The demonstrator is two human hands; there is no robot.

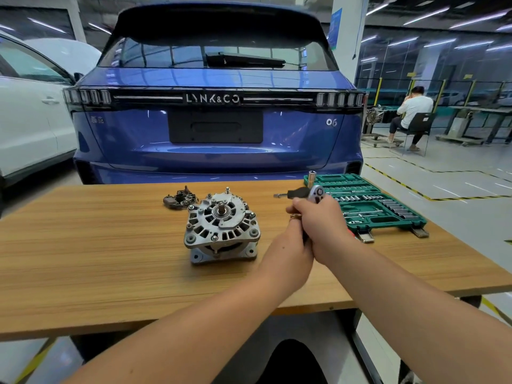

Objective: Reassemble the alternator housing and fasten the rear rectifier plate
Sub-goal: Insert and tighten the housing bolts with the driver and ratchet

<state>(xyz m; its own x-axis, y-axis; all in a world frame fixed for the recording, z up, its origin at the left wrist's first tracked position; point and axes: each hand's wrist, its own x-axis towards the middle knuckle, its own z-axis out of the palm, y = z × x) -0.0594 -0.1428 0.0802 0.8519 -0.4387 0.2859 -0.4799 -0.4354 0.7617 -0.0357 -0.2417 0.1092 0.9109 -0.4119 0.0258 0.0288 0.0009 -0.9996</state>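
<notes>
**HANDS ON RATCHET – ALTERNATOR NOT YET FASTENED**

Left hand (294,217) and right hand (321,217) are pressed together over the table (83,245), right of centre. Both are curled round a ratchet (316,193); the chrome head sticks out above the right hand's knuckles. A black-handled bit driver (291,194) shows just left of the head; which hand holds it, cannot tell. Exact finger positions are hidden by the overlap.

Layout, L to R:
- Rectifier plate (180,199): dark assy lying loose on the table, behind and left of the alternator, close to but apart from it. Not fitted.
- Alternator (221,225): sits on its mounting lugs, shaft end up, near table centre. Housing halves appear mated; several bolts appear to stand in their holes, tightness unknown.
- Hands w/ tools, clear of the alternator.
- Socket set (368,203): green case open at the table's right rear; one socket (312,174) stands upright at its left edge.

Risks from here:
- No socket visible on the ratchet. A wrong size would round the bolt heads.
- Alternator is unclamped. Torque w/o a steadying hand would likely spin or tip it.
- Fastening the plate w/o aligning it could crack it or pinch the leads.

Hidden / unclear:
- Ratchet handle and drive square, covered by hands.
- Bit driver tip, too small to identify.
- Alternator underside and rear face.
- Rectifier plate detail, too small to read.
</notes>
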